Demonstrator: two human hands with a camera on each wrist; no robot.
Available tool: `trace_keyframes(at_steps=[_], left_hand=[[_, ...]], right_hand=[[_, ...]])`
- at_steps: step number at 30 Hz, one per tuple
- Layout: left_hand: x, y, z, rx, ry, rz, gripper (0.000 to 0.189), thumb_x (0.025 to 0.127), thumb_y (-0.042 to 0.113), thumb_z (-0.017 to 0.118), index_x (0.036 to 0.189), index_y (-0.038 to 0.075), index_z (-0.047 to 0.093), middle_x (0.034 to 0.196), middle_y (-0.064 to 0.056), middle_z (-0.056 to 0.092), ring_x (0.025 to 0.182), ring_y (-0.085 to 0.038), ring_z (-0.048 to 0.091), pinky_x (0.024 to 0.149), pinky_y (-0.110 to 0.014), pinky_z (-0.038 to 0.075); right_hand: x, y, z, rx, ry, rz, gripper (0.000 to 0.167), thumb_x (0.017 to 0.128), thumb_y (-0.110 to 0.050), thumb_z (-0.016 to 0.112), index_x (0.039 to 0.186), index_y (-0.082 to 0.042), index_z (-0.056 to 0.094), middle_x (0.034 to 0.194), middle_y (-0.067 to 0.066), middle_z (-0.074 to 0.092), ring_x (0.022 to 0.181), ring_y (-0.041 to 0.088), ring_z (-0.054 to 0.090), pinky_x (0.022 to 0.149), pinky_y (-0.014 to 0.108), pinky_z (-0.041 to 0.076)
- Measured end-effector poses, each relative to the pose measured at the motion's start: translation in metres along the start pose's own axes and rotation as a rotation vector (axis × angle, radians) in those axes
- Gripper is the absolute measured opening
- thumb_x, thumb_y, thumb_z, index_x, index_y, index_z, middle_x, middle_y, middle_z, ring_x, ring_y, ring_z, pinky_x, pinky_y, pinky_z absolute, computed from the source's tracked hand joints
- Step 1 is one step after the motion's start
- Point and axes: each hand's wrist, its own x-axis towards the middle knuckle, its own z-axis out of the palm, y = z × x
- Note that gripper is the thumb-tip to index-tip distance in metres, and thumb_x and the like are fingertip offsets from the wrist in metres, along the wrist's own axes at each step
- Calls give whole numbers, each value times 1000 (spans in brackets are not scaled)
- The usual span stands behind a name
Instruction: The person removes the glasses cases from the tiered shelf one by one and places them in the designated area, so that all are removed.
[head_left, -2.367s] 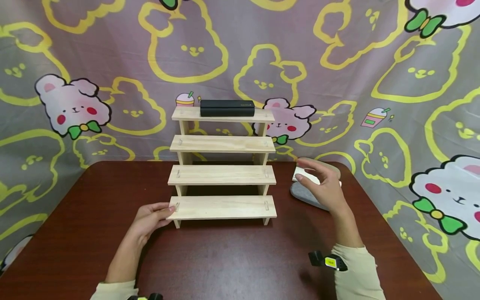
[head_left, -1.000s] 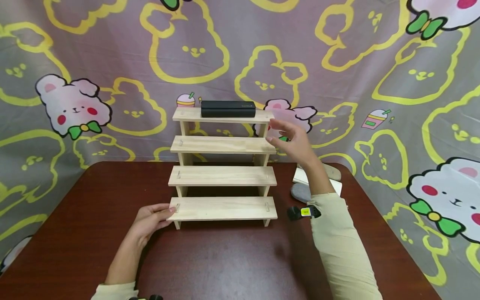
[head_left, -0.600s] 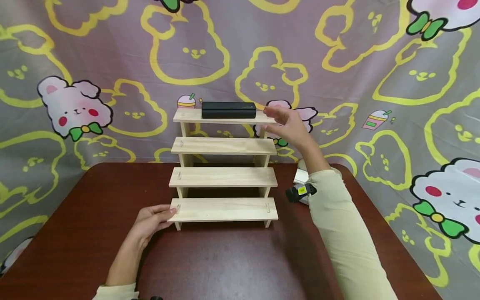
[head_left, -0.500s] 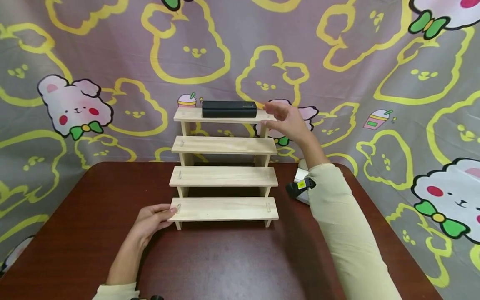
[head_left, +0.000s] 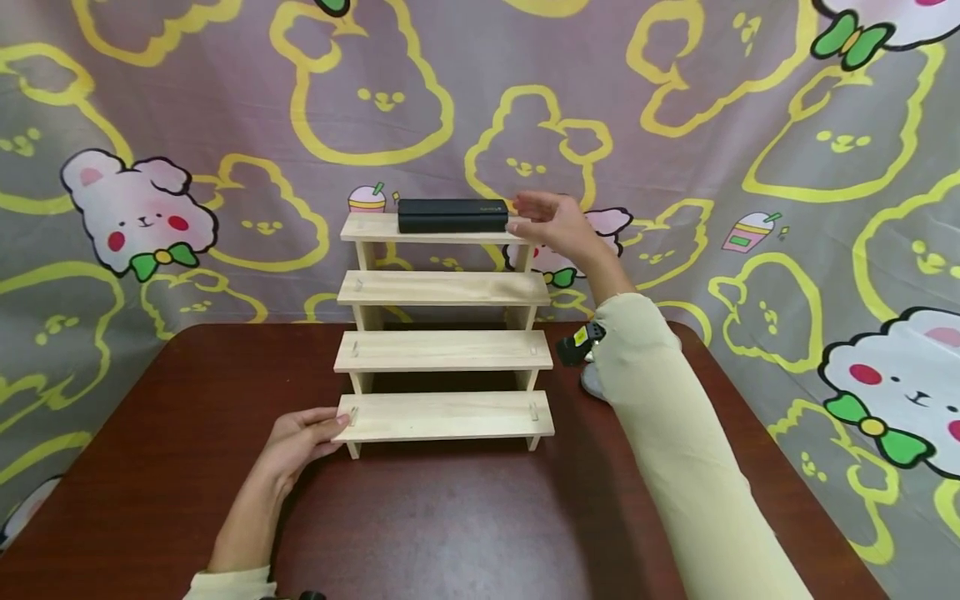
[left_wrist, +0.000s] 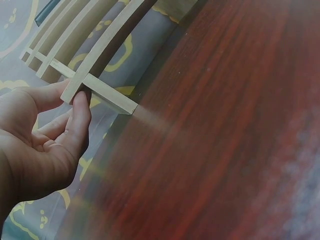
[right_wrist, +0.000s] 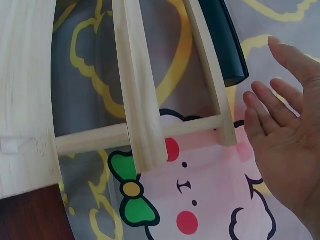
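A four-tier wooden display shelf (head_left: 446, 417) stands upright on the table. My left hand (head_left: 296, 442) pinches the left end of its lowest board between thumb and fingers, which the left wrist view shows closely at the board's corner. On the top board lies a black oblong case (head_left: 452, 217) with small lettering near its right end. My right hand (head_left: 558, 223) is beside that end, thumb and fingers spread apart with nothing between them. In the right wrist view, the fingertips (right_wrist: 248, 97) are close to the case's end, with a small gap.
A grey rounded object (head_left: 591, 382) lies on the table at the right, mostly hidden behind my right sleeve (head_left: 675, 433). The dark red-brown table (head_left: 450, 525) extends in front of the shelf. A patterned curtain (head_left: 247, 125) hangs behind it.
My right hand has moved from above the items on the right, up and leftward to the case on the top board. My left hand keeps its hold on the lowest board.
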Motion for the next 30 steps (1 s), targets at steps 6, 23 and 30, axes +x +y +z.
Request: trace_keyframes(at_steps=[6,23,30], left_hand=[[1,1,-1,-5,0,9,58,98,12,66,142,-18,44,89,12,68,80,2,66,74,-16,60],[1,2,2,-1,8,-5,57,98,10,65,142,-18,44,88,12,68,79,2,66,73,-15,60],[1,0,2,0,2,-5,56,98,11,66,141,-18,45,89,12,68,80,2,66,75,-15,60]], right_hand=[[10,-9,10,40,23,2,71,94,-25,72,156,-10,40,159,7,47,147,22,45,122,41,41],[35,-32,32,41,1,-42,77,92,-20,76,158,-10,37,162,6,43,150,18,41,125,32,37],[37,-28,33,7,29,-56,76,91,-22,77,156,-10,40,161,6,44,151,18,39,126,31,35]])
